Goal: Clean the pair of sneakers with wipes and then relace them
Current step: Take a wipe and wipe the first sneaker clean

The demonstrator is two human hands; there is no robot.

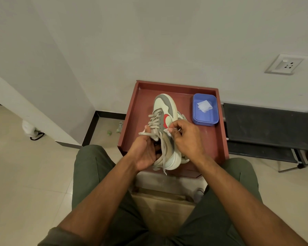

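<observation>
Left hand [146,153]: fingers curled round grey-and-cream laced sneaker [164,118], gripping from left.
Right hand [185,137]: fingertips pinched together on small white wipe [169,130] at sneaker's right side.

Two bare hands are in view: one left hand [146,153] and one right hand [187,137]. Two sneakers show: one white leather sneaker with grey suede panels and a red side mark [164,110], and a second one of which only a white sole edge [184,159] peeks out behind the first. One grey flat shoelace [163,148] hangs loose from the front sneaker. One reddish-brown square wooden tray [219,139] carries them. One blue rectangular plastic tub [196,118] stands on it, with one small pile of white folded wipes [204,106] inside; how many sheets it has cannot be told. One white wipe [169,131] sits at the right fingertips. One white wall socket [284,64] is on the wall.
</observation>
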